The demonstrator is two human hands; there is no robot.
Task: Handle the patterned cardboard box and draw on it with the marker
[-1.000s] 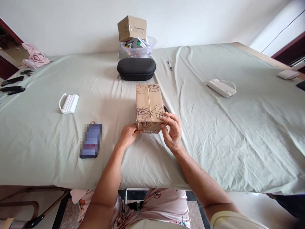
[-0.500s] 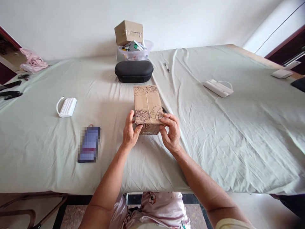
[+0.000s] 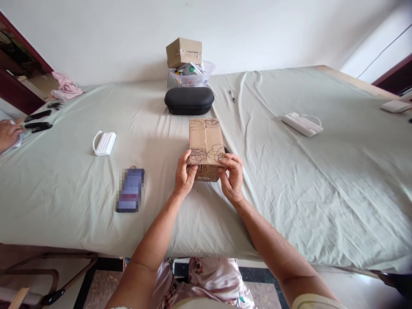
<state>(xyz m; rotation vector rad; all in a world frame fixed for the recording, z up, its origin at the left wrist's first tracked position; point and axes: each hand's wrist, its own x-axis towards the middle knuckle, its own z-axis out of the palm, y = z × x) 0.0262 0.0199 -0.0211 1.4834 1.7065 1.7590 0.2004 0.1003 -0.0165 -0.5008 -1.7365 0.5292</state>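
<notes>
Left hand (image 3: 184, 178) and right hand (image 3: 232, 178) are both closed on the near end of the cardboard box (image 3: 206, 139), one at each corner. Fingertips rest on its scribbled, taped top. The grip looks like fingertips only, so we judge a lift from here could let the far end sag and slip.

The box lies flat at the middle of the sheet-covered table (image 3: 289, 193), near the front edge. The sheet is loose and wrinkled. Dragging the box could ruck it and shift whatever lies on it.

The black case (image 3: 189, 101) sits just beyond the box's far end, and a forward push could bump it.

The phone (image 3: 130, 190) lies near the left forearm, close to the table edge. A sideways sweep of that arm could knock it off.

A small dark thing (image 3: 226, 149) sits just beside the box's right side. We cannot tell what it is, but turning the box could nudge it.
</notes>
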